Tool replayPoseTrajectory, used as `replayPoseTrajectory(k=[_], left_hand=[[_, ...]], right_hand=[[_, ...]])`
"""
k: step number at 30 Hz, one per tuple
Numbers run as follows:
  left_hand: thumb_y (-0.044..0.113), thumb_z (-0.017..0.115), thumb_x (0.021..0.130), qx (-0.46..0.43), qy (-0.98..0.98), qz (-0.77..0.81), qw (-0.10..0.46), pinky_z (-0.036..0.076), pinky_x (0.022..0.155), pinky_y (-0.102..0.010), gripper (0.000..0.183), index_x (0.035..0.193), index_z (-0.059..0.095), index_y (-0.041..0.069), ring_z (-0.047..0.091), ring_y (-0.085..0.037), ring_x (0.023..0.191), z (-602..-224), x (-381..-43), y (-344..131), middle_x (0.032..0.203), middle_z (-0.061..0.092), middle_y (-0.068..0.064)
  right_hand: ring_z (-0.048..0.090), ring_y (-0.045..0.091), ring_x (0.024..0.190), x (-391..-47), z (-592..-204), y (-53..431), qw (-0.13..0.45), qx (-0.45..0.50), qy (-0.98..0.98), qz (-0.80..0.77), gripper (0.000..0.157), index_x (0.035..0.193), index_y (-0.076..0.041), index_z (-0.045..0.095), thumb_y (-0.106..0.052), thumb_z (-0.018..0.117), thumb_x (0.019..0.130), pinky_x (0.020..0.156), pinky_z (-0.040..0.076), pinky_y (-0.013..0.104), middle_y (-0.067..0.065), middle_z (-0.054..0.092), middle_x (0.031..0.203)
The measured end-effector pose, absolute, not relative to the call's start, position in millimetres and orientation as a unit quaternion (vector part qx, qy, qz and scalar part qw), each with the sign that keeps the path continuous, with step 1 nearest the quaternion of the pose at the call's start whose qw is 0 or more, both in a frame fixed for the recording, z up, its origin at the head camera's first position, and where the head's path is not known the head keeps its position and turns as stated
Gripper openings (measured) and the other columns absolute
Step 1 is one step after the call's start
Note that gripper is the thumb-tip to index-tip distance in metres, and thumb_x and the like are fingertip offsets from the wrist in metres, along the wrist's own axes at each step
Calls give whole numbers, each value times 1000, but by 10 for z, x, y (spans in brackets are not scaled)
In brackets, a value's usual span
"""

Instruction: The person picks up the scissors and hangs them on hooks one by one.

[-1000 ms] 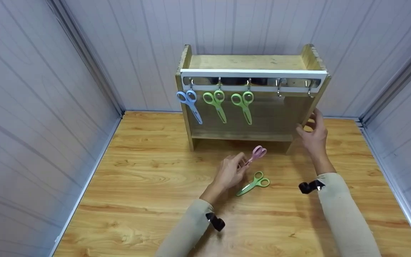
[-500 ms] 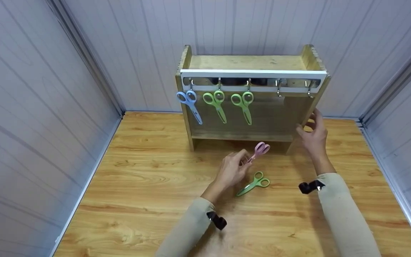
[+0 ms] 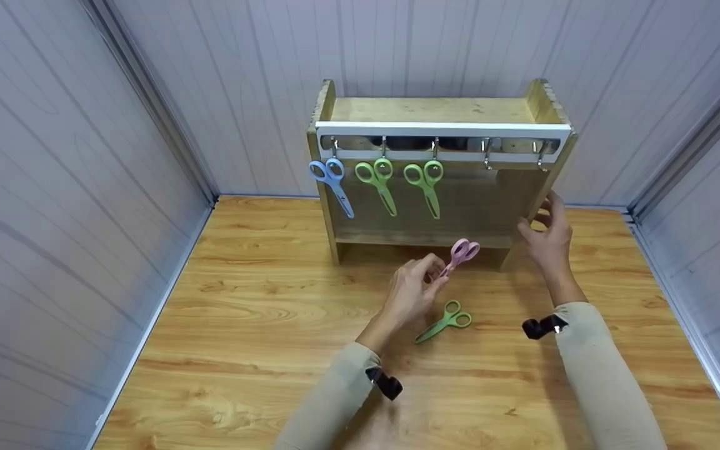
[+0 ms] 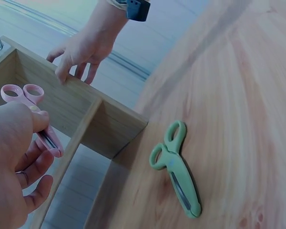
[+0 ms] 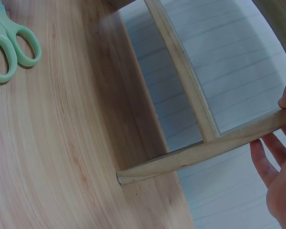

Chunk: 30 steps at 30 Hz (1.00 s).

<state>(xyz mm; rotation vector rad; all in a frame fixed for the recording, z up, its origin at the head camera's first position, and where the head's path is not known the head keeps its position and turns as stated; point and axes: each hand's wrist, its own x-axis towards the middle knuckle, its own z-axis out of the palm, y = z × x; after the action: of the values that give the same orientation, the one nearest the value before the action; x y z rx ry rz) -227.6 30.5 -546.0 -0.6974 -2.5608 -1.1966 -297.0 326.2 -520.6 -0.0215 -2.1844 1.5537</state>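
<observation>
My left hand (image 3: 411,290) pinches pink scissors (image 3: 462,251) by the blade end, handle loops pointing up and away, in front of the wooden rack (image 3: 422,240). In the left wrist view the thumb and index finger press on the pink scissors (image 4: 43,121) just below the loops. My right hand (image 3: 549,240) grips the right side panel of the rack, thumb in front and fingers behind. Green scissors (image 3: 444,322) lie on the wood-grain surface beside my left hand. Blue scissors (image 3: 333,182) and two green scissors (image 3: 380,182) hang from the rack's hooks.
A white hook rail (image 3: 444,128) runs along the rack's top front; its two right-hand hooks (image 3: 487,154) carry nothing. Pale panelled walls (image 3: 260,94) close in the back and both sides of the wood-grain surface (image 3: 241,344).
My left hand has lifted the pink scissors a little up and to the right, toward the rack. The right hand stays on the side panel; the green scissors on the surface lie still.
</observation>
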Motion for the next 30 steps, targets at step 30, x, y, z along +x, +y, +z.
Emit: replayPoseTrajectory(k=[30], left_hand=[[23, 81, 104, -214, -846, -470, 134, 53, 83, -21, 15, 114, 76, 13, 73, -15, 92, -5135, -2372, 417, 98, 84, -1]], right_hand=[[67, -1, 106, -2962, -5207, 3254, 235, -8, -788, 569, 73, 168, -14, 48, -2, 73, 100, 80, 56, 8, 16, 65, 143]])
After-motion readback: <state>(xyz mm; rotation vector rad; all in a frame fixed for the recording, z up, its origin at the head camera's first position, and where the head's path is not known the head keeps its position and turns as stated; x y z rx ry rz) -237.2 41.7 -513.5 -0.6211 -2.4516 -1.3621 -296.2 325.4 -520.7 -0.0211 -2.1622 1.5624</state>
